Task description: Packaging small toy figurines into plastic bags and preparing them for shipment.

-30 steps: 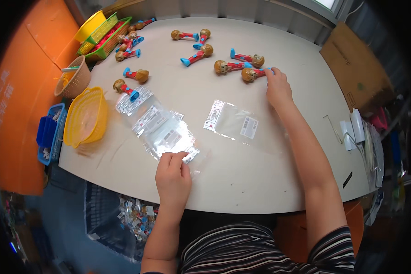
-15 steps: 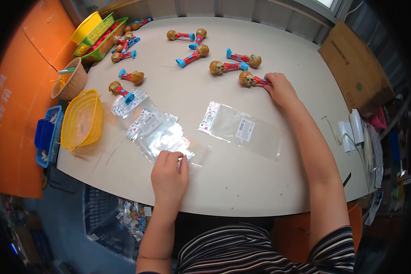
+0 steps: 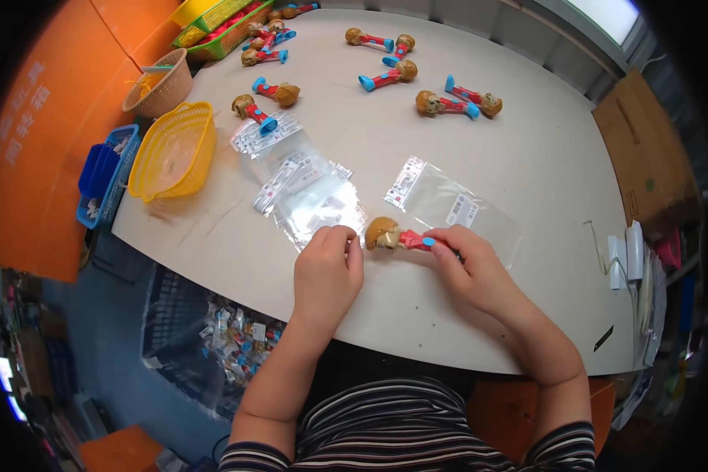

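- Gripping one toy figure (image 3: pixel 397 236), the right hand (image 3: pixel 468 263) has its fingers pinched on the red body near the blue foot; the toy lies flat on the bench (image 3: pixel 543 165), brown round head pointing to 9 o'clock.
- Left hand (image 3: pixel 326 271): fingertips pressed together on the near edge of the clear bag pile (image 3: pixel 307 193), just at 9 o'clock of the toy's head.
- Bags: thin glossy clear plastic, flat, rectangular, with white label strips. One single bag (image 3: pixel 452 208) lies at 12 o'clock of the right hand; the pile holds several overlapped, exact count cannot tell.
- Loose toys on the bench toward 12 o'clock: about nine visible, same build – brown head, red body, blue base; the group (image 3: pixel 448 102) of five sits far centre, the rest further to 10 o'clock.
- Baskets at 10 o'clock: one yellow perforated plastic basket (image 3: pixel 173 149), one woven tan bowl basket (image 3: pixel 161 82), one blue plastic crate (image 3: pixel 102 185), one yellow-green tray (image 3: pixel 216 20) at the far edge with more toys in it.
- One brown cardboard box (image 3: pixel 645 153) at 2 o'clock.
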A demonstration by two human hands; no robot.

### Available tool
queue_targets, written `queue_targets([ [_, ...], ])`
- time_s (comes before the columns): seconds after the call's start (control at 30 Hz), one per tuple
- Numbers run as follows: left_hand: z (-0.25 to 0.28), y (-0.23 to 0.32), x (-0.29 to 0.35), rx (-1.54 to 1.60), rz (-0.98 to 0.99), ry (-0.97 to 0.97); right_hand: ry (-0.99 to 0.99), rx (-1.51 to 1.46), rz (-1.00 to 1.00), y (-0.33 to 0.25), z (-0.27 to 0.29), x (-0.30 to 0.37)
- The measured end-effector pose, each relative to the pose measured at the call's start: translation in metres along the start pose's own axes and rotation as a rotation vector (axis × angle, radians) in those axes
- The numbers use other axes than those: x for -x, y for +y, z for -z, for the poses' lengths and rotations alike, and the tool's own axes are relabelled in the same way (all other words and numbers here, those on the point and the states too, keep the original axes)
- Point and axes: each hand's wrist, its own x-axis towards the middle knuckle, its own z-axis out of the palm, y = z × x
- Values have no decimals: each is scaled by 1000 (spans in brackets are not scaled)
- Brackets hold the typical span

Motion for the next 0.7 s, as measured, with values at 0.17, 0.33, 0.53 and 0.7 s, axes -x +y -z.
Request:
queue_targets([
  [0.17, -2, 2, 0, 53, 5, 9, 85, 91, 71, -6, -17, 11],
  [0.33, -1, 7, -5, 88, -44, 30, 266, 320, 388, -6, -27, 10],
  [0.53, -3, 5, -4, 129, -47, 7, 167, -430, -341, -5, -31, 13],
  [0.7, -6, 7, -8, 210, -169, -24, 283, 406, 492, -1, -38, 13],
])
